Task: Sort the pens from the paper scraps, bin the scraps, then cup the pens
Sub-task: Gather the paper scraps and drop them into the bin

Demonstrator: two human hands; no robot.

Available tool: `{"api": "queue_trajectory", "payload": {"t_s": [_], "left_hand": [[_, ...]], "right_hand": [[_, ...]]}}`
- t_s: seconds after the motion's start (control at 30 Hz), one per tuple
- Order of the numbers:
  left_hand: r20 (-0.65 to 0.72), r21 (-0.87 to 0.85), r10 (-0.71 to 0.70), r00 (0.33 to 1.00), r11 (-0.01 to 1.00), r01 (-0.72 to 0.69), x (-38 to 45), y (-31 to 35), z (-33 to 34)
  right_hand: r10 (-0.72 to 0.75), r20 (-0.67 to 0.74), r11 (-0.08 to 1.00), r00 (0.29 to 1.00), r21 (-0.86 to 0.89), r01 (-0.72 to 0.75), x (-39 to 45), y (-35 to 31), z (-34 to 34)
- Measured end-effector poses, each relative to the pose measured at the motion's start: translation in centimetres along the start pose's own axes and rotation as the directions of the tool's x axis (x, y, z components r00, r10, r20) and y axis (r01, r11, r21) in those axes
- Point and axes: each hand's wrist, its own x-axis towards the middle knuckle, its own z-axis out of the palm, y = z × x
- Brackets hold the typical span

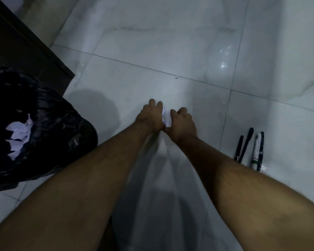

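From the head view, looking down at the pale tiled floor [170, 51], the paper scraps [166, 118] are bunched into a small white wad caught between the two hands, near the middle of the floor. Paper like this is next to weightless, soft and crushable, so it should take a firm squeeze with no harm done; the trouble, I would judge, is loose bits slipping out from the sides, so cupping it from both flanks and underneath looks the sensible hold.

The left hand [150, 117] comes in with fingers curled over the far-left side of the wad, and the right hand [184, 122] mirrors it, fingers bent down over the right side, the heels of the two hands touching at the near end. Both are gripping the scraps together. The forearms reach out long and almost straight, converging in a narrow V.

The black bin bag [49, 127] sits well apart to the left, beside a dark cabinet [25, 51], with white scraps already showing inside it. The pens [249, 149] lie in a neat row on the floor to the right, untouched, stiff and slim (easy to pinch at mid-barrel or gather as a bundle). One tiny fleck [176, 77] lies farther out on a grout line. No cup is visible.
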Motion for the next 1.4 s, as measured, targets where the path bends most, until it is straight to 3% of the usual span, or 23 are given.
{"api": "queue_trajectory", "payload": {"t_s": [0.2,0.37,0.43,0.53,0.6,0.7,0.77,0.83,0.93,1.03,1.13,1.2,1.27,1.4], "left_hand": [[-0.045,-0.059,-0.056,0.997,0.997,0.053,-1.0,1.2,0.4],[-0.052,-0.133,-0.152,0.987,0.981,0.144,-2.1,1.9,0.9],[-0.048,-0.169,-0.213,0.976,0.965,0.203,-2.4,1.9,0.9],[-0.083,-0.280,-0.333,0.939,0.912,0.298,-3.4,1.5,0.7],[-0.102,-0.370,-0.412,0.905,0.861,0.350,-4.1,1.4,-0.3],[-0.154,-0.468,-0.474,0.867,0.808,0.359,-5.4,1.8,-3.5],[-0.211,-0.494,-0.478,0.852,0.804,0.329,-6.2,1.8,-6.7],[-0.265,-0.517,-0.497,0.826,0.796,0.313,-7.7,1.1,-10.2],[-0.352,-0.536,-0.523,0.776,0.793,0.291,-10.0,-0.3,-15.6],[-0.442,-0.570,-0.580,0.684,0.771,0.285,-13.3,-1.8,-19.9],[-0.519,-0.605,-0.632,0.575,0.747,0.275,-16.7,-3.8,-23.1],[-0.543,-0.620,-0.678,0.496,0.722,0.307,-18.7,-5.4,-24.9],[-0.527,-0.618,-0.716,0.458,0.693,0.372,-20.1,-7.1,-25.7],[-0.381,-0.537,-0.786,0.487,0.617,0.575,-22.1,-9.3,-24.5]], "right_hand": [[-0.041,-0.070,0.999,0.997,0.021,0.042,0.7,-0.5,0.1],[-0.039,-0.032,0.999,0.999,-0.030,0.038,0.8,-1.1,0.2],[0.018,-0.009,0.999,1.000,0.041,-0.018,0.9,-1.5,0.6],[0.212,0.041,0.927,0.976,0.309,-0.214,0.4,-2.3,1.1],[0.359,0.108,0.771,0.927,0.526,-0.359,-0.1,-3.2,1.0],[0.489,0.305,0.249,0.817,0.849,-0.465,-1.0,-5.7,-1.2],[0.441,0.374,-0.023,0.816,0.913,-0.406,-1.7,-7.9,-3.6],[0.359,0.381,-0.138,0.852,0.925,-0.355,-2.6,-10.7,-6.0],[0.247,0.366,-0.210,0.897,0.924,-0.319,-3.9,-15.5,-9.6],[0.122,0.331,-0.166,0.936,0.936,-0.309,-5.3,-20.7,-12.4],[0.016,0.266,-0.037,0.964,0.964,-0.265,-6.4,-25.6,-13.5],[-0.028,0.197,0.114,0.980,0.975,-0.193,-6.9,-28.3,-13.1],[-0.073,0.103,0.314,0.992,0.946,-0.075,-7.3,-30.0,-12.4],[-0.284,0.057,0.712,0.957,0.681,0.170,-8.0,-30.6,-11.8]]}}
